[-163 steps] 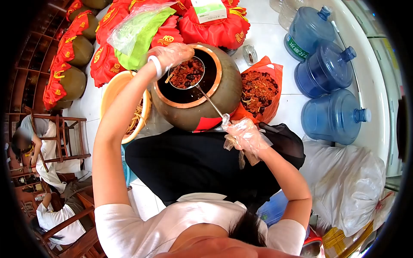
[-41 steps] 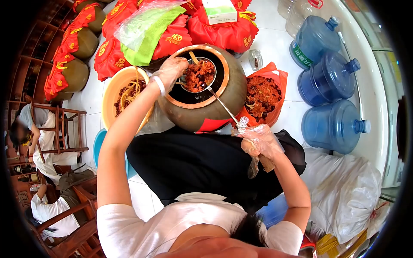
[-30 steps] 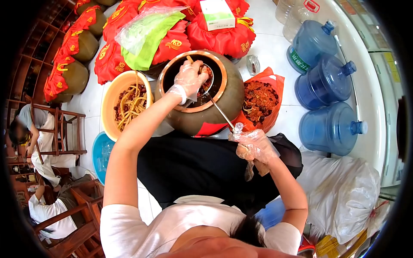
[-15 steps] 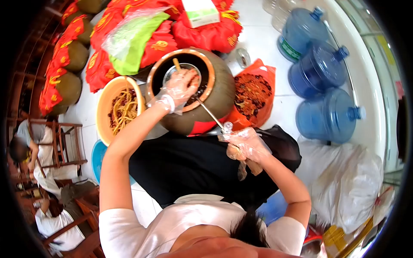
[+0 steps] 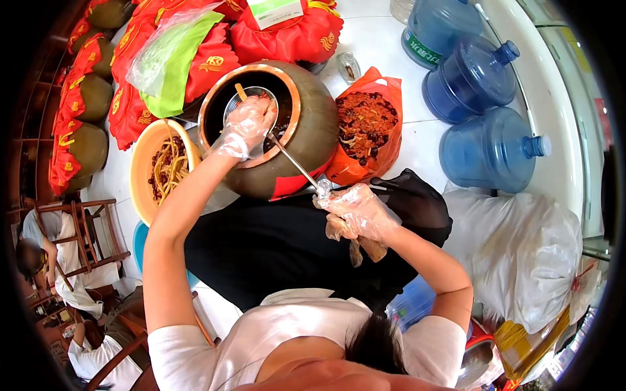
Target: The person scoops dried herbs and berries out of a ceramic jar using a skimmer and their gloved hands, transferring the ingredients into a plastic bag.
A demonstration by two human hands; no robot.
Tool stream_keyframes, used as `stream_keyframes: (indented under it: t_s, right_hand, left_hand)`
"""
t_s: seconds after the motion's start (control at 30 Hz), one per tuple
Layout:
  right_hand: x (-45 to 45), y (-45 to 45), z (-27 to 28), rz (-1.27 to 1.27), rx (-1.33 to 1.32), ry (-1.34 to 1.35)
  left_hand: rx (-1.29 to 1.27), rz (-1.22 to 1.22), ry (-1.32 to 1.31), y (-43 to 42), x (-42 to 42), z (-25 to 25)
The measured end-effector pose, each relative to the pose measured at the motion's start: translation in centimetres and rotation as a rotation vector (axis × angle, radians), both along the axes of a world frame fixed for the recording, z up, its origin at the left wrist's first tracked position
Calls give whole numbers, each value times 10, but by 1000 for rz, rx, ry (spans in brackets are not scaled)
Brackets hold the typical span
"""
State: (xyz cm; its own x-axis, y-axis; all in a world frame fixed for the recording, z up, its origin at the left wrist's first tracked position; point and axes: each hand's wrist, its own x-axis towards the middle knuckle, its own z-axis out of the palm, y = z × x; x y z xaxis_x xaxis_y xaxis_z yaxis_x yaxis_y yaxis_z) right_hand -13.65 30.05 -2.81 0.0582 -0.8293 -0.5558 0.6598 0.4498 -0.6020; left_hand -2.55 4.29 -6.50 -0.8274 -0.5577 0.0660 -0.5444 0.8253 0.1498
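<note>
A round brown jar (image 5: 316, 111) with an orange rim stands before me, a metal strainer (image 5: 233, 103) inside its mouth. My left hand (image 5: 251, 124), in a clear plastic glove, reaches into the strainer; its fingers are bent over the contents, and what they hold is hidden. My right hand (image 5: 358, 210), also gloved, is closed around the wrapped end of the strainer's handle (image 5: 295, 161). Right of the jar lies a red bag (image 5: 385, 153) of red mash with dark fruit. Left of it, a yellow basin (image 5: 140, 171) holds dark berries and pale strips.
Red-covered jars (image 5: 218, 62) stand behind, with a green cloth (image 5: 173, 81) and white box (image 5: 274, 10) on them. Blue water bottles (image 5: 486, 153) and a white sack (image 5: 515, 254) are at right. A teal basin (image 5: 140, 241) is at left; two people sit at far left.
My left hand has moved from the strainer's edge down into it, over the red contents. The strainer sits lower in the jar. My right hand keeps its hold. The whole view has shifted.
</note>
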Motion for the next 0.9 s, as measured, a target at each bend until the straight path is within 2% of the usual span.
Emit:
stream_keyframes:
  t_s: [0.07,0.1,0.3,0.4,0.57,0.67,0.7,0.77,0.87,0.9]
  right_hand:
    - [-2,0,2,139,-63,166]
    - [0,-2,8,145,39,190]
    - [0,-1,11,71,48,29]
    - [0,-3,14,28,81,-12]
    - [-1,-3,19,111,52,195]
    - [-2,-7,28,129,140,204]
    - [-1,-5,25,124,131,210]
    - [0,-1,10,18,19,-13]
    - [0,1,-2,0,-30,-57]
    - [-3,1,-3,46,-48,3]
  left_hand:
    - [-74,-85,-90,-7,3,-6]
    - [-52,-97,-40,-6,3,-6]
    - [-54,-113,68,-13,2,-14]
    - [-69,-105,35,-14,2,-16]
    - [-315,-277,40,-23,8,-32]
    - [-284,-233,-15,-22,8,-32]
    - [-184,-133,26,-17,7,-27]
    - [-143,-46,142,-7,6,-17]
    - [-93,15,154,4,2,-2]
    - [-94,46,118,6,2,3]
